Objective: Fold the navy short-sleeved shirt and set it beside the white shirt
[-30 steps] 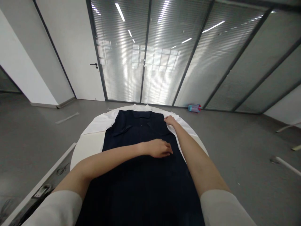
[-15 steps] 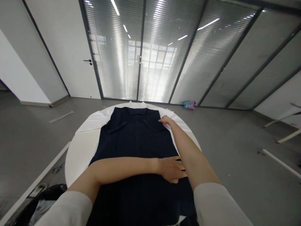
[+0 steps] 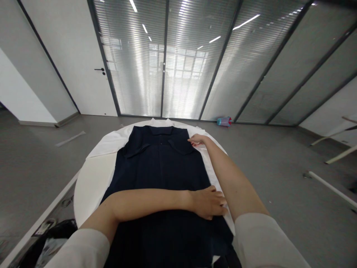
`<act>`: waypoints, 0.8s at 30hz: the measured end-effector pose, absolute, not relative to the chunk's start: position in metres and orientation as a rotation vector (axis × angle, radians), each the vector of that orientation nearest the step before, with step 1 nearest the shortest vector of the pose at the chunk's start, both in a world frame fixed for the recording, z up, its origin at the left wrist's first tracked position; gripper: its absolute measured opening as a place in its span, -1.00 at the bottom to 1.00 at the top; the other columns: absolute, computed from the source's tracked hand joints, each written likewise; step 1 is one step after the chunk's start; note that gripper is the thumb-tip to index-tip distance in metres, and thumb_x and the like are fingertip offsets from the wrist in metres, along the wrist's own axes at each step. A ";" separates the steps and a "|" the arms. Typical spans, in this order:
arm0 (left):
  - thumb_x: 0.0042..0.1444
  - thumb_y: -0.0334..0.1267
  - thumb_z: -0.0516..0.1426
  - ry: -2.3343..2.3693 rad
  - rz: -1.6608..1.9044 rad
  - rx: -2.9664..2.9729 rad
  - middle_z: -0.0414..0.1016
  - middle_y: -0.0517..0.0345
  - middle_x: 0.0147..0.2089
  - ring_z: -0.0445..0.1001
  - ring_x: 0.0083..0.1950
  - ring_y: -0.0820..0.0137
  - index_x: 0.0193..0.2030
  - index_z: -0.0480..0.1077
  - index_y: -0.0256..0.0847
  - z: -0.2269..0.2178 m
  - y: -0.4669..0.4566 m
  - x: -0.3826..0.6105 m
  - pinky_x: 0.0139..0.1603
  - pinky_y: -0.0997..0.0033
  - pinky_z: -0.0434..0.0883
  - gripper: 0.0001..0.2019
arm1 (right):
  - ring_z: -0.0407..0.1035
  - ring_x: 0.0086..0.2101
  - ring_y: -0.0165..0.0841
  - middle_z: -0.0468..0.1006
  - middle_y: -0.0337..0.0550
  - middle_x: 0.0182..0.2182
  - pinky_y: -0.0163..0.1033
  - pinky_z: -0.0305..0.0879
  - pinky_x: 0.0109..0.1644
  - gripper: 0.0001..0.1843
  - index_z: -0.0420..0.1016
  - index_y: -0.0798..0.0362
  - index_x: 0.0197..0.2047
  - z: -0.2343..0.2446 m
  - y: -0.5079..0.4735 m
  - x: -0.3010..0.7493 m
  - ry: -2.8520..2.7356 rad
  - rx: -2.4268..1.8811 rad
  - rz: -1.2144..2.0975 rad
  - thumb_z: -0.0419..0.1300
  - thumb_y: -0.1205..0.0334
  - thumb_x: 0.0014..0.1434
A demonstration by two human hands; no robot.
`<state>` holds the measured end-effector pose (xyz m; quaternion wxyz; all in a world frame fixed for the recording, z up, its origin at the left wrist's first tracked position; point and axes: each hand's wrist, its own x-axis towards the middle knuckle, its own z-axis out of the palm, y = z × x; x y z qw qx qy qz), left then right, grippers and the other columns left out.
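Navy shirt (image 3: 156, 167) lies nice and smooth, left hand (image 3: 208, 203) resting flat on it, right hand (image 3: 197, 139) open up top, neither gripping.

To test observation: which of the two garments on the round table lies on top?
The dark navy collared shirt; the white garment shows only around its edges, beneath it.
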<state>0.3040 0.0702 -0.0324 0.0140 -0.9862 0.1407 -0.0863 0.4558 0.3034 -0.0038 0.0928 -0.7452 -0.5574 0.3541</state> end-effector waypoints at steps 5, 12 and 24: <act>0.18 -0.29 0.17 0.408 -0.293 -3.067 0.49 -0.06 -0.03 0.41 -0.01 0.18 -0.01 0.43 -0.26 -0.016 0.066 0.281 -0.08 0.13 0.19 -0.75 | 0.50 -0.47 -0.42 0.63 -0.07 -0.41 -0.32 0.47 -0.30 -0.75 0.55 0.17 -0.34 -0.003 0.301 0.458 -1.642 -2.178 1.029 0.29 0.14 0.25; 0.21 -0.25 0.19 0.336 -0.334 -3.066 0.48 0.08 -0.19 0.41 -0.21 0.27 -0.12 0.43 -0.19 0.000 0.048 0.219 -0.29 0.18 0.21 -0.87 | 0.54 -0.42 -0.25 0.59 0.00 -0.51 -0.27 0.46 -0.32 -0.78 0.56 0.23 -0.39 -0.012 0.316 0.438 -1.625 -2.231 0.659 0.27 0.23 0.19; 0.30 -0.28 0.12 0.314 -0.411 -3.092 0.40 0.10 -0.30 0.40 -0.31 0.38 -0.28 0.45 -0.18 -0.005 0.013 0.168 -0.40 0.28 0.25 -0.86 | 0.46 0.04 -0.15 0.59 -0.02 0.00 -0.15 0.37 0.08 -0.69 0.54 0.00 0.02 -0.026 0.316 0.307 -2.024 -1.961 0.186 0.19 0.23 0.20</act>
